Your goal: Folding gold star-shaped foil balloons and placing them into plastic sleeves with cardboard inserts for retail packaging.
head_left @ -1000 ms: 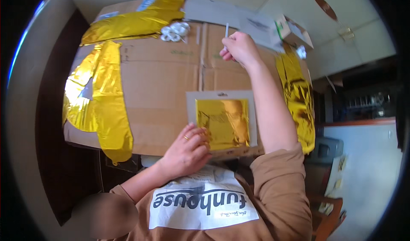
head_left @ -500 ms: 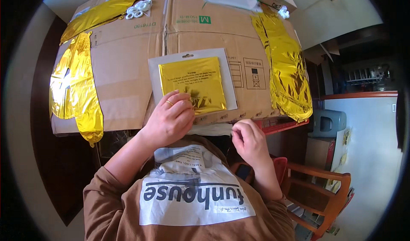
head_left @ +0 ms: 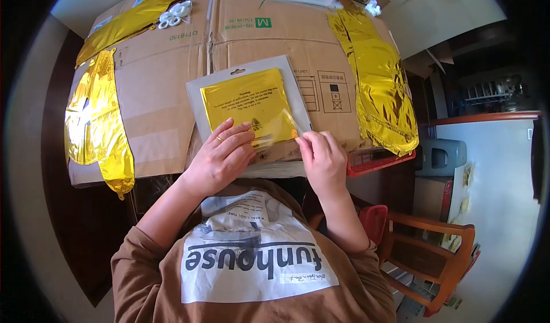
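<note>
A flat clear plastic package (head_left: 246, 97) lies tilted on the cardboard, with a folded gold foil sheet, probably a foil balloon, against a pale card with a hang hole. My left hand (head_left: 223, 151) rests over its lower left part with bent fingers at the near edge; its thumb is hidden. At the lower right corner my right hand (head_left: 322, 157) pinches the clear plastic between thumb and fingertips. Light glints off the film beside the right fingertips.
Flat gold foil balloons lie on the large cardboard box (head_left: 154, 105): one at the left edge (head_left: 106, 122), one at the right (head_left: 384, 88), one far left (head_left: 132, 22). White rings (head_left: 175, 15) sit near it. A wooden chair (head_left: 424, 260) stands right.
My right hand has moved up and left from the box's near edge to the package corner and grips its film. The package has turned slightly counterclockwise; my left hand stays on it.
</note>
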{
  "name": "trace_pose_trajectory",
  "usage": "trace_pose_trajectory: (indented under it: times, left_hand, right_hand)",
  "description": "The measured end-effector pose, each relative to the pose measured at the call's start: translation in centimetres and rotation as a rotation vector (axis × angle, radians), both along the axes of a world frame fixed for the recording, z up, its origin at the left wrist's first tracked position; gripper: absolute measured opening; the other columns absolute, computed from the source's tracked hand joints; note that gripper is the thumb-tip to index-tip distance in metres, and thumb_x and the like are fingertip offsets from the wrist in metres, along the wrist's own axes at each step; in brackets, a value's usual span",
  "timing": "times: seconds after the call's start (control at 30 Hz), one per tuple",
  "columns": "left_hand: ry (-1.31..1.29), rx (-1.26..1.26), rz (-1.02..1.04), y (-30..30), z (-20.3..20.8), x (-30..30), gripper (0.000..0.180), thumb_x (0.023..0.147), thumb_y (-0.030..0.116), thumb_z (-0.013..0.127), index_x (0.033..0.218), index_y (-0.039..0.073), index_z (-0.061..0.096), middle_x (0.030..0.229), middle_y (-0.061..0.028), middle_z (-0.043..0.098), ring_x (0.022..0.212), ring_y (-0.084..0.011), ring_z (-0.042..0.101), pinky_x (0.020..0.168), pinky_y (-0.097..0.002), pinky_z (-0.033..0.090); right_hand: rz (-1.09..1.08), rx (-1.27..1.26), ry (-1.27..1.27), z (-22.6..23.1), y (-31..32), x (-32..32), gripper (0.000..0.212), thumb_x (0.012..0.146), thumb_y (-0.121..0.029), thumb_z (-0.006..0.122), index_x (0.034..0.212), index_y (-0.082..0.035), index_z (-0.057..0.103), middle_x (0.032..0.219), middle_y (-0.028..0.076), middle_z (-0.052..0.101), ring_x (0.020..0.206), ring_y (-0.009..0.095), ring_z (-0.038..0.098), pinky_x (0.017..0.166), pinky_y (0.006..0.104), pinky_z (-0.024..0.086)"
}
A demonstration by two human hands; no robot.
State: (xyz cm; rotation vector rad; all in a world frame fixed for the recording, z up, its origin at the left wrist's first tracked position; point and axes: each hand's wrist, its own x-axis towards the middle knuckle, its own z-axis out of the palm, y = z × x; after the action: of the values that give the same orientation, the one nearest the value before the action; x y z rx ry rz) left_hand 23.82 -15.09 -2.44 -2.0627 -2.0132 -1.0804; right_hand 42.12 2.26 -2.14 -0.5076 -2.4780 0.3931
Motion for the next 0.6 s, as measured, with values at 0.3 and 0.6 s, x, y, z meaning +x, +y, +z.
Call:
trace_pose_trajectory:
  times: [0.3,0.6]
  left_hand:
    - [-0.029,-0.009,-0.020,-0.2,-0.1,-0.2,0.021,0.083,0.000,0.075,0.101,0.003,0.065,0.113,-0.0129,0.066,0.120,-0.0334,0.063,0.111,-0.0533,0.045]
    - [-0.025,-0.012,-0.016,-0.3,-0.2,-0.3,0.022,0.082,0.000,0.075,0.100,0.003,0.065,0.112,-0.0129,0.067,0.120,-0.0336,0.064,0.111,-0.0532,0.045]
  right_hand:
    - [-0.066,-0.207,-0.009,0.4,-0.3,0.3,0.024,0.088,-0.005,0.074,0.109,-0.005,0.062,0.084,0.010,0.066,0.072,0.030,0.065,0.064,0.0401,0.054]
    - [0.156,-0.064,-0.070,1.4,2.1,0.8,0.042,0.078,-0.011,0.082,0.117,-0.006,0.067,0.112,0.007,0.062,0.094,0.027,0.063,0.086,0.0432,0.050]
